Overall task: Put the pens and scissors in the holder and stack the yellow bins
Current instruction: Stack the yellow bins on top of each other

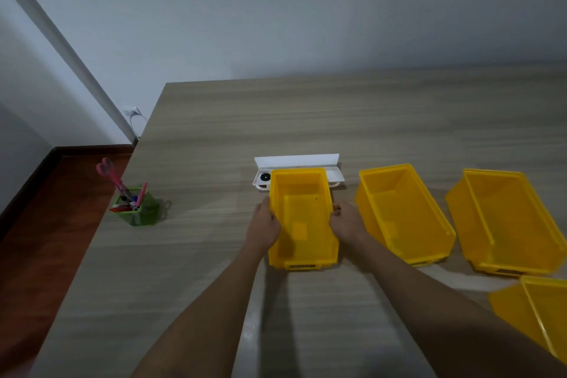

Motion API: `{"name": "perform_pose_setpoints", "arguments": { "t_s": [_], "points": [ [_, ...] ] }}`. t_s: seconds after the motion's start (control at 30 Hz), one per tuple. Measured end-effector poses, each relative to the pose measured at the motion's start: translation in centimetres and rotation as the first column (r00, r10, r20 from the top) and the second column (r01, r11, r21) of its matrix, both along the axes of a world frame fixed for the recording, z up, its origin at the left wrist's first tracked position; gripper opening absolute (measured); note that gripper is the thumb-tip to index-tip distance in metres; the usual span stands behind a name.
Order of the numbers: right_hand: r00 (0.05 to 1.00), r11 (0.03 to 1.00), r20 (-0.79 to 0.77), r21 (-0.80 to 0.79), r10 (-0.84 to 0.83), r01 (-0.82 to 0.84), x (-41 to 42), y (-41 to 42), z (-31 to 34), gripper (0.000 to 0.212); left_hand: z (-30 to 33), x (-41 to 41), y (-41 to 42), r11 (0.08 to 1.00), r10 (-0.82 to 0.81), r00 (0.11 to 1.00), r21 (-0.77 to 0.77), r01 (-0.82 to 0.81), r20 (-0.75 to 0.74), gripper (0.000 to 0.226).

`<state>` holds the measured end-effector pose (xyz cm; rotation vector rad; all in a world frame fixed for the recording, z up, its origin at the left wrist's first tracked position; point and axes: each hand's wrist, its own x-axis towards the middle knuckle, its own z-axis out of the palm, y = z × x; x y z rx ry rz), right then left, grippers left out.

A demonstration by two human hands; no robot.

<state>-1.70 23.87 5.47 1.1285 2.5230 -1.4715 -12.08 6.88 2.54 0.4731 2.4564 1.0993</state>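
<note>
A yellow bin (302, 218) sits mid-table, and both hands grip it. My left hand (264, 224) clasps its left wall; my right hand (346, 222) clasps its right wall. To its right stand a second yellow bin (402, 212) and a larger third yellow bin (509, 221). A fourth yellow bin (540, 313) is cut off at the lower right. Near the table's left edge, a green holder (138, 209) contains pink-handled scissors (112, 176) and pens (141, 193).
A white open case (297, 163) lies just behind the held bin, partly hidden by it. The wooden table (306, 120) ends at the left beside the holder, with red floor (46, 224) below. A grey wall rises behind.
</note>
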Motion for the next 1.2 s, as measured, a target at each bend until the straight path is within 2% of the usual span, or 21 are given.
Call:
{"name": "perform_pose_setpoints", "arguments": {
  "t_s": [0.17,0.27,0.33,0.47,0.53,0.6,0.7,0.83,0.9,0.97,1.03,1.1,1.2],
  "points": [
    [1.0,1.0,0.022,-0.014,-0.004,0.004,-0.3,0.4,-1.1,0.028,-0.2,0.1,0.2,0.997,0.05,0.997,-0.056,-0.053,-0.064,0.034],
    [0.999,0.996,-0.043,0.093,-0.007,0.011,0.0,1.1,-0.4,0.024,0.8,0.0,1.2,0.976,0.068,0.971,-0.186,-0.112,-0.228,0.043],
    [0.991,0.971,-0.119,0.236,0.054,-0.025,0.1,1.9,0.8,0.025,2.1,0.0,2.6,0.964,0.05,0.957,-0.238,-0.121,-0.285,0.05],
    [0.979,0.797,0.015,0.578,0.204,-0.175,0.9,5.6,2.2,0.045,4.4,0.8,6.3,0.962,-0.032,0.902,-0.26,-0.09,-0.431,0.054],
    [0.97,0.715,0.098,0.661,0.221,-0.229,1.9,7.7,2.2,0.048,5.2,1.7,8.5,0.958,-0.075,0.882,-0.28,-0.066,-0.466,0.054],
    [0.966,0.674,0.155,0.693,0.209,-0.257,3.2,9.8,2.3,0.053,5.6,3.2,10.9,0.956,-0.109,0.87,-0.291,-0.041,-0.481,0.054],
    [0.955,0.669,0.227,0.682,0.191,-0.296,5.3,12.7,2.0,0.061,5.5,5.6,14.2,0.958,-0.132,0.886,-0.288,-0.001,-0.444,0.052],
    [0.958,0.769,0.264,0.587,0.111,-0.251,8.1,16.1,1.0,0.067,4.5,8.7,17.7,0.951,-0.206,0.92,-0.288,0.109,-0.333,0.051],
    [0.957,0.832,0.28,0.513,0.069,-0.21,9.4,17.3,0.1,0.066,3.0,10.0,18.6,0.957,-0.216,0.957,-0.236,0.168,-0.195,0.052],
    [0.953,0.888,0.296,0.42,0.063,-0.19,10.4,18.3,-0.7,0.063,2.0,11.2,19.2,0.972,-0.196,0.981,-0.129,0.195,0.002,0.049],
    [0.948,0.918,0.304,0.341,0.096,-0.203,10.9,19.1,-1.2,0.06,1.4,12.2,19.4,0.984,-0.172,0.98,-0.029,0.176,0.102,0.043],
    [0.954,0.938,0.28,0.293,0.102,-0.187,11.0,19.6,-1.4,0.059,1.1,12.8,19.2,0.99,-0.144,0.983,0.009,0.144,0.117,0.038],
    [0.971,0.957,0.234,0.267,0.052,-0.116,10.5,20.0,-1.2,0.052,1.3,12.8,18.4,0.994,-0.098,0.992,-0.036,0.102,0.083,0.031]
  ]
}}
